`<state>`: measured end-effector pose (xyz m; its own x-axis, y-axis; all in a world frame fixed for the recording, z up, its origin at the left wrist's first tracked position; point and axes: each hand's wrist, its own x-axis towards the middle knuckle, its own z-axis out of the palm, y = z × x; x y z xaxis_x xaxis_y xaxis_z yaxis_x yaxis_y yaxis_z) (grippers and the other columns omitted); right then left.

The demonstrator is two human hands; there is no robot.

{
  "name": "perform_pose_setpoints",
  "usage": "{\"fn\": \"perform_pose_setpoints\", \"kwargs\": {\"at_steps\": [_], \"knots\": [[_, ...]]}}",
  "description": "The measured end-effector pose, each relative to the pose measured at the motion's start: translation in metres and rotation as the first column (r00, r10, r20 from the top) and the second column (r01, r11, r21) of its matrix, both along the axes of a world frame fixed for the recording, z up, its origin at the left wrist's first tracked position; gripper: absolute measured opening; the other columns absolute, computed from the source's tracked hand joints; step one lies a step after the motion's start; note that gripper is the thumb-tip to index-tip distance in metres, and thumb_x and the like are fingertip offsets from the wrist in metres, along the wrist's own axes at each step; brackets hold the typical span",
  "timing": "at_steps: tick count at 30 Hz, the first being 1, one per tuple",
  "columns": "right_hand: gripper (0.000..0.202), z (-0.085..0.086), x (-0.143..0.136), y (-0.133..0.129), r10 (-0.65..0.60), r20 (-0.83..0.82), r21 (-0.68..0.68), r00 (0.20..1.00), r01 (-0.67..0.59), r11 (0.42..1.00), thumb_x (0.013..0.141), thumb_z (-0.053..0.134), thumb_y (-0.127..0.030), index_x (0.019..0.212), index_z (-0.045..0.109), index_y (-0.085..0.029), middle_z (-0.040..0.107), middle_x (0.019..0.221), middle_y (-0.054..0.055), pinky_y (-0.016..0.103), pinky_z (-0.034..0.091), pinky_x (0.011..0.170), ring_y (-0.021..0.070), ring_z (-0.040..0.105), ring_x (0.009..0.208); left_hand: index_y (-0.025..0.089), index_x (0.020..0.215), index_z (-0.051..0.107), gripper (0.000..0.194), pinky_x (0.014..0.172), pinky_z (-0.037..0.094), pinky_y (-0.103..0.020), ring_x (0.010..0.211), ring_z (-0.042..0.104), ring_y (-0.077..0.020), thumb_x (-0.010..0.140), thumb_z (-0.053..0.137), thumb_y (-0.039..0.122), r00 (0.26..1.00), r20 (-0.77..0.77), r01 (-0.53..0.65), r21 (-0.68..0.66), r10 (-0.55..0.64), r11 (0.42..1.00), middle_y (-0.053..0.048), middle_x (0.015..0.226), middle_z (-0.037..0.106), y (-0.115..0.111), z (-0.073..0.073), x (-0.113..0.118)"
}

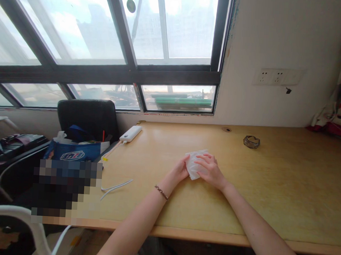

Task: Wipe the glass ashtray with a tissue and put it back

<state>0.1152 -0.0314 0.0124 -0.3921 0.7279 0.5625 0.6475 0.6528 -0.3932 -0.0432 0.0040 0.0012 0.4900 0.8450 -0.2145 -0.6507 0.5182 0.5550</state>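
Note:
Over the middle of the wooden table, a thin white folded sheet (193, 166), which looks like tissue or soft plastic, sits between my two hands. My left hand (182, 169) grips its left edge, with the thumb on the near face and the other fingers mostly hidden behind. From the right, my right hand (212, 171) has its bent fingers laid across the sheet, slightly apart, holding its right side. A dark beaded bracelet (162, 193) circles my left wrist.
The table (270, 195) bears a white power bank (131, 133) with a cable at back left and a small brown, see-through faceted object (251, 142) at back right. Left of the table are a black chair (87, 113) and a blue bag (71, 151). A white cable (117, 186) lies nearer.

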Motion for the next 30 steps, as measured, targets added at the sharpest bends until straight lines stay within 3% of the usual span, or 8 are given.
{"fn": "perform_pose_setpoints", "kwargs": {"at_steps": [7,12,18,21,25,30], "knots": [[0.064,0.0026,0.0002,-0.0021,-0.011,0.034,0.006,0.999,0.011,1.0,0.058,0.043,0.0,0.115,0.048,-0.028,0.046,0.123,-0.002,0.04,0.027,0.093,0.0235,0.033,0.113,0.005,0.11,0.046,0.038,0.089,0.038,-0.037,0.095,0.054,-0.0225,0.084,0.037,0.031,0.997,0.077,-0.012,0.003,0.012,1.0,-0.016,0.104,0.057,0.0051,-0.0056,-0.0006],[0.046,0.0013,0.0037,0.0014,-0.025,-0.024,0.043,0.999,0.026,0.999,0.067,0.041,-0.002,0.102,0.057,-0.027,0.055,0.111,-0.001,0.039,0.03,0.09,0.0217,0.04,0.108,0.006,0.111,0.046,0.038,0.09,0.038,-0.035,0.098,0.053,-0.0225,0.084,0.037,0.031,0.997,0.077,-0.016,-0.033,0.018,0.999,-0.014,0.103,0.058,0.0033,-0.0017,0.0003],[0.016,0.0027,0.0041,-0.0001,-0.032,-0.043,0.062,0.999,0.035,0.997,0.077,0.05,-0.023,0.083,0.064,-0.026,0.061,0.098,0.002,0.039,0.033,0.087,0.0219,0.045,0.101,0.007,0.111,0.047,0.037,0.088,0.039,-0.034,0.096,0.055,-0.0224,0.084,0.037,0.031,0.999,0.052,0.0,-0.049,0.002,0.999,-0.014,0.103,0.058,0.0,-0.0012,0.0024],[0.015,0.0034,0.003,-0.0015,-0.042,-0.064,0.066,0.997,0.046,0.997,0.077,0.051,-0.027,0.083,0.065,-0.026,0.062,0.097,0.003,0.04,0.033,0.087,0.0223,0.047,0.101,0.006,0.111,0.047,0.038,0.086,0.041,-0.035,0.093,0.056,-0.0224,0.084,0.037,0.032,0.999,0.044,0.016,-0.045,-0.014,0.999,-0.015,0.101,0.059,0.0003,-0.0045,0.0024],[0.023,0.0002,0.0021,-0.0007,-0.01,-0.051,0.076,0.999,0.014,0.997,0.075,0.052,-0.02,0.092,0.063,-0.029,0.061,0.099,0.001,0.04,0.034,0.088,0.0214,0.047,0.101,0.006,0.11,0.047,0.039,0.085,0.041,-0.036,0.089,0.057,-0.0216,0.084,0.038,0.033,0.997,0.072,0.037,-0.017,-0.035,0.999,-0.015,0.1,0.059,0.0006,-0.0071,0.0024],[0.015,-0.0015,0.0006,0.0001,0.076,0.007,0.062,0.997,-0.076,0.995,0.074,0.056,-0.022,0.076,0.066,-0.031,0.063,0.095,-0.002,0.04,0.035,0.086,0.0204,0.048,0.098,0.006,0.112,0.045,0.041,0.086,0.041,-0.036,0.094,0.055,-0.0227,0.084,0.035,0.035,0.999,0.035,0.001,-0.041,0.0,0.999,-0.015,0.102,0.058,0.0018,-0.0044,0.0014]]}}
